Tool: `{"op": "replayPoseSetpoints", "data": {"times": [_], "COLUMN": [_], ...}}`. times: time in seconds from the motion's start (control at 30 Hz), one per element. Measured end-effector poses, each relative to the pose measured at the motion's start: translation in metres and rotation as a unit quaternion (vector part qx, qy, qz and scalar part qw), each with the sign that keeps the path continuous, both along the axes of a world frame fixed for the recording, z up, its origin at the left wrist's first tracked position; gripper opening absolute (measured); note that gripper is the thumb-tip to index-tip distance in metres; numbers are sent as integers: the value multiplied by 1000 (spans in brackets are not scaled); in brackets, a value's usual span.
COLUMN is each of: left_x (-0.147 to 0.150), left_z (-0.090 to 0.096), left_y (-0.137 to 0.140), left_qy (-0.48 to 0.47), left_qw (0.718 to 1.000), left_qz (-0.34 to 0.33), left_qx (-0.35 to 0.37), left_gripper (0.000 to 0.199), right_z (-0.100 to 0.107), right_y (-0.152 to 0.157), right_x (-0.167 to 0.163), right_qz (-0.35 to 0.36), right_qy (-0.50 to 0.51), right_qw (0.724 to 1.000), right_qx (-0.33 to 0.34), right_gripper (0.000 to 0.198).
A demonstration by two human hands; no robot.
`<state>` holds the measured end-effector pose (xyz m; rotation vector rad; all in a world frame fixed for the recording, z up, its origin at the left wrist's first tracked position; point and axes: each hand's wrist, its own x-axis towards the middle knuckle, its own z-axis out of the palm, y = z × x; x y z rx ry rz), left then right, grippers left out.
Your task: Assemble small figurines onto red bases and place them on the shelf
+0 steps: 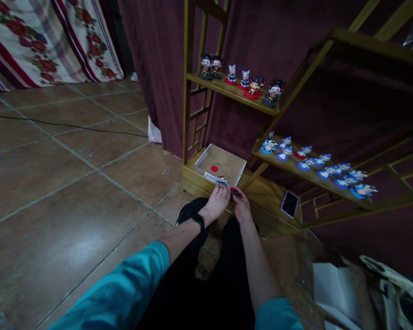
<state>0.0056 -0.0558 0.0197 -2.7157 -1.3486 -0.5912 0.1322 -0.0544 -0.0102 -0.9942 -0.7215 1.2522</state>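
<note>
My left hand (219, 200), a black band on its wrist, is closed with fingers bent at the near edge of a shallow open box (201, 159). What its fingertips hold, if anything, is hidden. Touching it almost, my right hand (242, 209) pinches a small black-and-red figurine piece (234, 191). Inside the box lies a red round base (214, 168). By the box's near wall, just beyond my left fingers, is a small figurine (222, 180) with dark hair and a bluish-white body; its lower part is hard to make out.
Figurines on red and black bases (251, 88) line the upper shelf (223, 87). Several blue-and-white figurines (306, 163) stand on the middle shelf (296, 172). A phone (289, 204) lies on the bottom board. White boxes (335, 286) sit at lower right; a cable (69, 124) crosses the tiled floor.
</note>
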Motion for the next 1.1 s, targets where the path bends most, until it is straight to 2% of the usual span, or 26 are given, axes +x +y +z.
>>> {"op": "replayPoseSetpoints", "data": {"times": [0.2, 0.3, 0.4, 0.47, 0.53, 0.6, 0.67, 0.8, 0.87, 0.93, 1.1], "left_x": [0, -2, -5, -7, -7, -7, -5, -3, -3, -3, -5], "left_z": [4, 3, -2, -7, -12, -16, -19, -22, -22, -22, -20], "left_y": [-3, -2, 5, 13, 23, 33, 41, 47, 48, 47, 47], "left_qy": [13, -17, -66, -111, -181, -273, -366, -515, -555, -578, -592], "left_qw": [1000, 999, 989, 972, 946, 907, 849, 711, 666, 645, 630], "left_qz": [16, 16, 34, 47, 50, 27, 3, -7, 2, 11, 23], "left_qx": [-10, -34, -124, -204, -265, -319, -380, -479, -497, -500, -502], "left_gripper": [49, 48, 47, 42, 34, 25, 19, 16, 18, 20, 25], "right_z": [0, 0, -1, -2, -4, -4, -4, -1, 1, 1, 2], "right_y": [0, 1, 1, 2, 4, 5, 6, 7, 7, 7, 6], "right_x": [0, -1, -2, -3, -4, -5, -6, -7, -8, -8, -9], "right_qz": [-1, 1, -3, -9, -12, -16, -17, -12, -8, -6, -2], "right_qy": [3, 15, 22, 23, 31, 46, 59, 75, 78, 83, 91], "right_qw": [1000, 1000, 999, 998, 996, 995, 994, 993, 992, 991, 992], "right_qx": [1, -8, -35, -60, -77, -84, -86, -95, -101, -102, -90], "right_gripper": [39, 38, 35, 32, 28, 26, 26, 26, 26, 26, 28]}}
